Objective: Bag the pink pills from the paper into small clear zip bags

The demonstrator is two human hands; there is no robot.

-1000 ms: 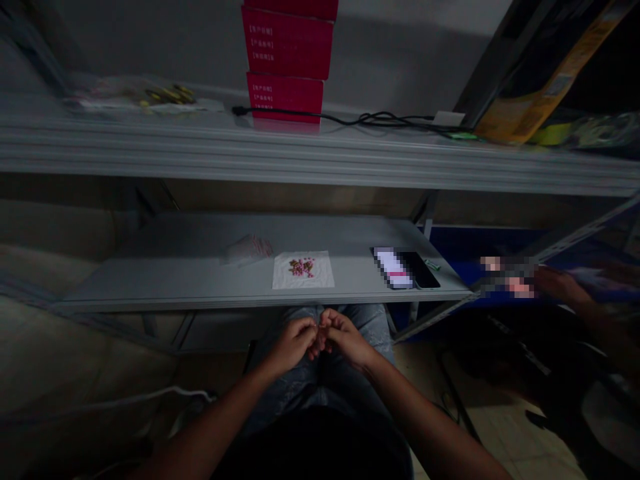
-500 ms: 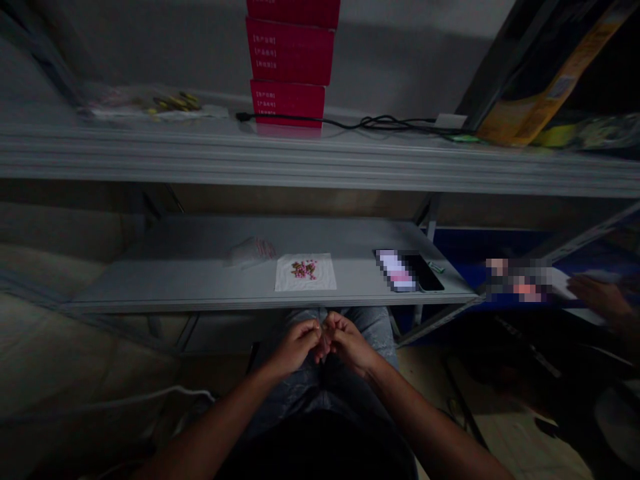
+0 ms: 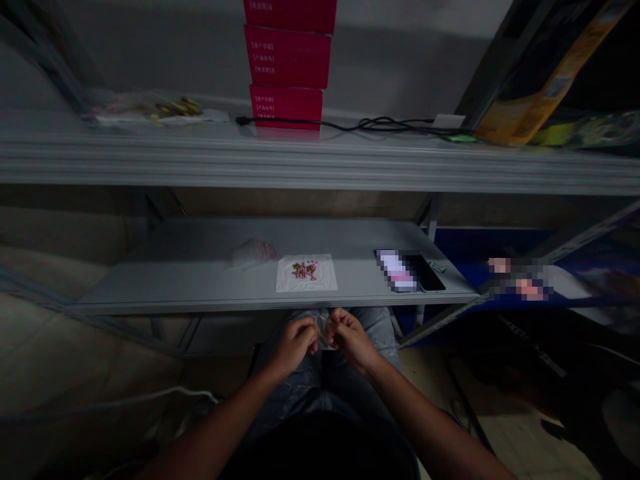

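Observation:
Above my lap, my left hand (image 3: 299, 341) and my right hand (image 3: 349, 333) are closed in pinches, a small gap between them. A small see-through piece, like a clear plastic bag (image 3: 325, 335), spans the gap, with both hands gripping its sides. Just beyond, on the lower grey shelf (image 3: 200, 280), lies a white paper square (image 3: 286, 280) bearing a little heap of pink and green-brown bits, perhaps dried flower buds (image 3: 306, 270). A clear bag with red stripes (image 3: 254, 253) rests to the left of the paper.
Two phones, one lit (image 3: 395, 270) and one dark (image 3: 426, 273), lie at the shelf's right end. On the upper shelf (image 3: 300, 160) stand red boxes (image 3: 287, 60), a black cable (image 3: 380, 125) and a yellow package (image 3: 520, 113). A person in dark clothes (image 3: 540, 373) is at the right.
My hands have moved slightly apart, and more of the clear piece shows between them. At the right, the other person's hand has moved and is blurred.

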